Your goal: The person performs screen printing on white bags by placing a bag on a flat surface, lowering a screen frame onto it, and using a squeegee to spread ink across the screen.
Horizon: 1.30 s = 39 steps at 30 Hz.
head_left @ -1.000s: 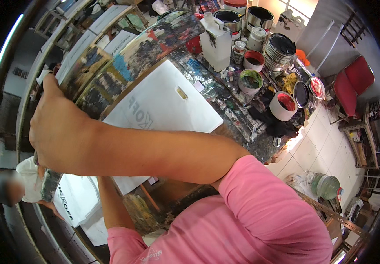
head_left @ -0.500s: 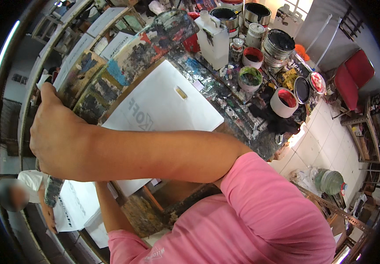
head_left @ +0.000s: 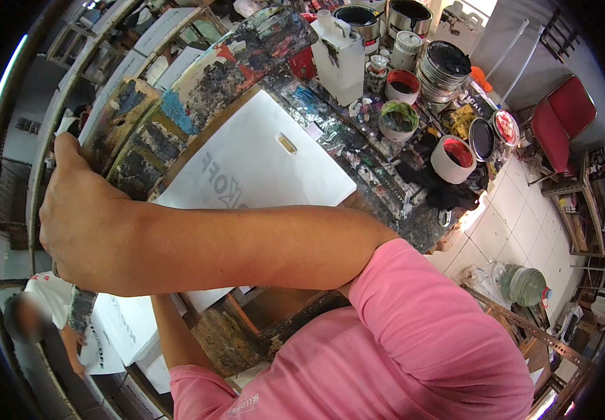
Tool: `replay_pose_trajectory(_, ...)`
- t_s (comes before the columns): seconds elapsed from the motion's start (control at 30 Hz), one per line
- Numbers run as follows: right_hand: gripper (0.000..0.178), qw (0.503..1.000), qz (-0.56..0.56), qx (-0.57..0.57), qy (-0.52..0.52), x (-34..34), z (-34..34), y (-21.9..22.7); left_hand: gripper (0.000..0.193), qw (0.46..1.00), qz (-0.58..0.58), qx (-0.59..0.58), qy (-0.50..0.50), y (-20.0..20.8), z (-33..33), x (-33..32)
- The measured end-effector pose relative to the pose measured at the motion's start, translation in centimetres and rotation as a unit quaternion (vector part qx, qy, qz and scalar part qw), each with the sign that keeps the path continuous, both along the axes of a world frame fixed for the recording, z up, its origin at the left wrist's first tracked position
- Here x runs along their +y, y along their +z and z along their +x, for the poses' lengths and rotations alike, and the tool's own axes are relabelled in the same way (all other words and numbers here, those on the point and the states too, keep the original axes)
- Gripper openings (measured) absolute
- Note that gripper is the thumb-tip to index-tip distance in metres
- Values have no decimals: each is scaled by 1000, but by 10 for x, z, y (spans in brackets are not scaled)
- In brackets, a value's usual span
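Note:
My right arm reaches across to the left, over a flat white bag [head_left: 267, 147] with a cut-out handle slot and grey print. At the far left, my right hand [head_left: 82, 217] is bent at the wrist, its thumb pointing up; the other fingers are turned away, so any grip is hidden. The hand is beside a paint-crusted board edge [head_left: 134, 150]. My left forearm [head_left: 169, 332] rises from the lower edge and passes behind the right forearm, which hides my left hand. The bag lies on a paint-stained worktable [head_left: 316, 126].
Open paint cans [head_left: 409, 21], a white jug [head_left: 337, 59], cups of red and green paint [head_left: 399, 120] and a black cloth [head_left: 432, 185] crowd the table's far right. Printed white sheets [head_left: 124, 325] lie at lower left, near another person [head_left: 50, 297]. A red chair [head_left: 561, 126] stands right.
My right hand has shifted slightly left, with its forearm still across the bag. The other person at lower left has moved a little. The bag looks unchanged.

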State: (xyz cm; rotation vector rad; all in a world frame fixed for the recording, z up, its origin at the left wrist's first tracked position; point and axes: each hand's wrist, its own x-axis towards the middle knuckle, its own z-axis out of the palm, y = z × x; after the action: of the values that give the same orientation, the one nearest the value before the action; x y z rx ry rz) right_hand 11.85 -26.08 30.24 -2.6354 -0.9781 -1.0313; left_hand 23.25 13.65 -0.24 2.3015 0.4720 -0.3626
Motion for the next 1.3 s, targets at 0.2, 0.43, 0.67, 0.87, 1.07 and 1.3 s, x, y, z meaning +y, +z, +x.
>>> replay_pose_trajectory(0.2, 23, 999, 11, -19, -30, 4, 4, -4, 36, 1000, -3, 3, -1, -3, 4, -1)
replay_pose_trajectory(0.43, 16, 999, 19, 37, 16, 2, 7, 7, 29, 1000, -17, 1, -3, -5, 10, 3)
replay_pose_trajectory(0.67, 31, 989, 85, 86, 81, 19, 17, 11, 36, 999, -13, 14, -31, 8, -21, 6)
replay_pose_trajectory(0.87, 39, 951, 83, 251, -163, 65, -15, 54, 55, 980, 100, -150, -89, -1, -66, -5)
replay_pose_trajectory(1.07, 39, 994, 72, 34, -77, 52, 5, 12, 42, 871, 192, -367, -263, 10, -153, -79)
replay_pose_trajectory(1.3, 32, 920, 168, 198, -294, 82, -12, 36, 44, 901, -5, -387, -196, 79, -182, -111)
